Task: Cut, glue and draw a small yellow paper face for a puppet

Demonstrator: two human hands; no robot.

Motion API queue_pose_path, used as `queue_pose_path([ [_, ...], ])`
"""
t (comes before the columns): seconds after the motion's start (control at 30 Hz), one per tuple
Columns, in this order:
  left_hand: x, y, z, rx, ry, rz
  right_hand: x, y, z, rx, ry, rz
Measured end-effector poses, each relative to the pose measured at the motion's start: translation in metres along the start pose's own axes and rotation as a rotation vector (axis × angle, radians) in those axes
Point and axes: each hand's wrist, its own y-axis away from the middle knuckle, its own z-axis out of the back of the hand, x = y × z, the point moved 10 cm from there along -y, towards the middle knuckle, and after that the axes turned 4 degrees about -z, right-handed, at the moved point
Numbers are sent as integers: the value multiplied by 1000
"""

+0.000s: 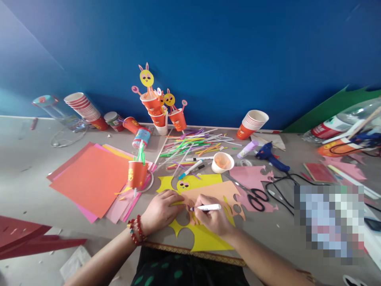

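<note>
My right hand (pixel 213 219) is closed round a white marker pen (pixel 207 207). The pen's tip rests on a small orange paper cut-out (pixel 190 208). My left hand (pixel 162 209), with a red bead bracelet on its wrist, lies with bent fingers pressing that cut-out down onto a yellow paper sheet (pixel 205 238). A tan paper piece (pixel 216 192) with shapes cut from it lies just behind the hands. A yellow paper face (pixel 185 184) lies beyond my left hand.
Orange and pink paper sheets (pixel 91 178) lie at the left, with an orange cup (pixel 137 174) holding straws on them. Behind are loose coloured straws (pixel 193 145), a white cup (pixel 222 162), black scissors (pixel 256 197), a blue glue gun (pixel 269 155), cup stacks (pixel 253 123) and bunny cups (pixel 154 104).
</note>
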Motion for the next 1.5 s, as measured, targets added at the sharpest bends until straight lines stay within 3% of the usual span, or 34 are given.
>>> queue_pose_path([
  [0.13,-1,0,1,-12,5,-4,-1,1,-2,20,-34,-11],
  [0.3,0,1,0,-5,8,1,1,1,6,-48,1,-1],
  [1.1,-1,-1,2,-10,2,-1,-2,1,0,-3,-8,-1],
  [1.5,-2,-2,2,-10,-11,-10,-4,3,4,-42,-13,-6],
])
